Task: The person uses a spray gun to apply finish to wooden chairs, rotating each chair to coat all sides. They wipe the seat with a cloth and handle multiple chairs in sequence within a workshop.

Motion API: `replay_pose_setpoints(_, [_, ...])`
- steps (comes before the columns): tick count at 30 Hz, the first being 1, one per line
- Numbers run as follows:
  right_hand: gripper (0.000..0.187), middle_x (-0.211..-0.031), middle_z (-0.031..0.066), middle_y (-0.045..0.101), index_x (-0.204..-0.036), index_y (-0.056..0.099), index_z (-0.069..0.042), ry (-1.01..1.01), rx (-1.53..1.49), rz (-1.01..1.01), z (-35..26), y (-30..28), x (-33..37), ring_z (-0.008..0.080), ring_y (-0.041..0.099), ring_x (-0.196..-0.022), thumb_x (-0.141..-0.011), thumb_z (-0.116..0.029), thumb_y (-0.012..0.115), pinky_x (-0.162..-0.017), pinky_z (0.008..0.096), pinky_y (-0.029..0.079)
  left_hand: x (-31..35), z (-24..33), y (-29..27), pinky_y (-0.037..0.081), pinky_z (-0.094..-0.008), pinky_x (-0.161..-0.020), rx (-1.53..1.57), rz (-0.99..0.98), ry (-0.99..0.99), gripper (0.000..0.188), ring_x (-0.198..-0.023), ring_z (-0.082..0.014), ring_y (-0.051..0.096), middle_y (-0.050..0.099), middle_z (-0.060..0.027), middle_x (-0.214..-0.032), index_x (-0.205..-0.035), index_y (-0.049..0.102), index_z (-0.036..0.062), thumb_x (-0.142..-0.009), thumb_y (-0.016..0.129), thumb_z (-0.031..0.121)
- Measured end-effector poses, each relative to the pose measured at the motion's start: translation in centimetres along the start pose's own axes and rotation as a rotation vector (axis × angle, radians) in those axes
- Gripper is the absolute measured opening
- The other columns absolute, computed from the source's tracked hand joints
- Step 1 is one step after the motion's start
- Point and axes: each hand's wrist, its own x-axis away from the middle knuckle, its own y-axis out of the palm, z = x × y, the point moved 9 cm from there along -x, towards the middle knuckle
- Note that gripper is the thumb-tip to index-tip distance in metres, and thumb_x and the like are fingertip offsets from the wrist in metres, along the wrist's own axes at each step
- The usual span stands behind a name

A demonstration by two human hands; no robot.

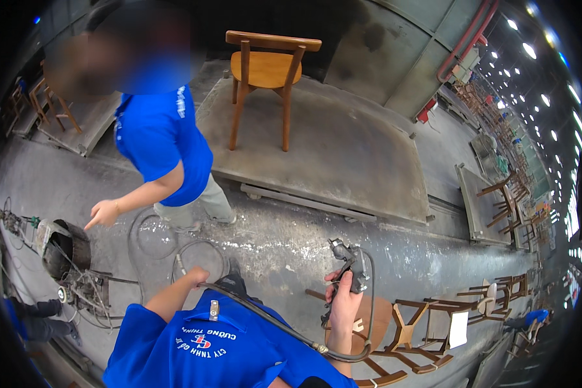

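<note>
My right hand (346, 299) is closed around a spray gun (354, 264), raised in front of my body on the right. From the gun a dark hose (265, 315) loops down past my right forearm and crosses my chest to the left. My left hand (196, 277) is closed round this hose near my left side. Beyond my left hand the hose continues toward coils (200, 249) on the floor. Ahead, a brown wooden chair (266, 70) stands upright on a low, stained platform (343, 139), its back toward me.
At left a co-worker in a blue shirt (168, 132) points down with one hand (103, 213). Below that hand stands a dark drum-like pot (68, 249) with a hose-covered pump (87, 291). Several wooden chairs (404, 330) lie or stand at right. More platforms (482, 207) line the hall.
</note>
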Motion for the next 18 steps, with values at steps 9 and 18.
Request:
replay_pose_setpoints(9, [0.022,-0.07,-0.0023,0.055,-0.092,0.061,-0.003,-0.379,0.255,-0.007,-5.6,12.7,-10.4,0.0025,0.045,-0.054,-0.103,-0.022,0.057,-0.048,0.021,0.032,-4.8,3.7,-8.3,0.046,-0.0464,-0.046,0.089,0.005,-0.037,0.035,-0.058,-0.0304,0.062,0.065,-0.0194,-0.074,-0.081,0.066,-0.006,-0.083,0.06,0.028])
replay_pose_setpoints(18, [0.02,-0.072,-0.0027,0.055,-0.089,0.063,-0.002,-0.303,0.32,0.021,-6.3,19.5,-19.7,0.0059,0.049,-0.066,-0.1,-0.019,0.062,-0.059,0.0235,0.038,-9.5,6.8,-14.9,0.047,-0.0453,-0.046,0.224,0.013,-0.17,0.033,-0.058,-0.0295,0.061,0.066,-0.0174,-0.077,-0.093,0.069,-0.0038,-0.085,0.061,0.028])
